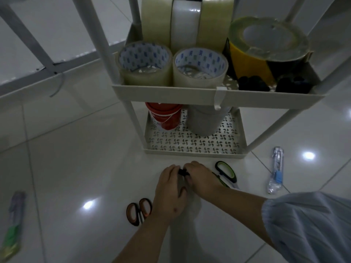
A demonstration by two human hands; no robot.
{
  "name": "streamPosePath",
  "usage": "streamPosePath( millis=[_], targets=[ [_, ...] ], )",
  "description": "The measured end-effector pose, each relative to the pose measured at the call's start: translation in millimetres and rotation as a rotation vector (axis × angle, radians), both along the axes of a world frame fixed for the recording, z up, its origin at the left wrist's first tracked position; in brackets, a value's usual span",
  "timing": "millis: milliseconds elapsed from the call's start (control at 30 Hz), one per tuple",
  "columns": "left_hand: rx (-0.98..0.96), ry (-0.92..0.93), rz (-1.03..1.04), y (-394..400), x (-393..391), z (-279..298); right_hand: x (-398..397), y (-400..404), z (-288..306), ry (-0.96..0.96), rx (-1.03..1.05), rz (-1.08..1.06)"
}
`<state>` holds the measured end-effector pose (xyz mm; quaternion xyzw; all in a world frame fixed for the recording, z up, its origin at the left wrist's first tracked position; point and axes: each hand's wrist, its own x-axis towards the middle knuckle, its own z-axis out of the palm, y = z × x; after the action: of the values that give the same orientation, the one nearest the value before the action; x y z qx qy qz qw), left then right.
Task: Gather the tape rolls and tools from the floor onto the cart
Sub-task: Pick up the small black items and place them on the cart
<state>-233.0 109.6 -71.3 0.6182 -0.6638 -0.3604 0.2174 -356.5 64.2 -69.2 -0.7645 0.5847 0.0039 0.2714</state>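
Black, small and mostly hidden, an object (182,171) is pinched between left hand (171,188) and right hand (199,177), low on the floor at six o'clock of the cart (214,94), likely steadying it before lifting

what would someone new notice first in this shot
Probably the two hands, left hand and right hand, meeting low on the floor over a small black thing pinched between them. Right behind them stands the white cart, its upper shelf packed with tape rolls, the yellow and black roll loudest. Scissors lie on the tiles either side: an orange pair and a green pair.
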Motion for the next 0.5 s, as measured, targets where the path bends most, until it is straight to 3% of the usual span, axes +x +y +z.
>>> streamPosePath(
  millis=[233, 500],
  targets=[
    [-0.196, 0.092, -0.015, -10, -10, 48, -21, 0, 51, -0.136, -0.157, -0.021],
    [-0.515, 0.139, -0.049, -8, -22, 126, -52, 20, 135, -0.152, -0.531, -0.042]
  ],
)
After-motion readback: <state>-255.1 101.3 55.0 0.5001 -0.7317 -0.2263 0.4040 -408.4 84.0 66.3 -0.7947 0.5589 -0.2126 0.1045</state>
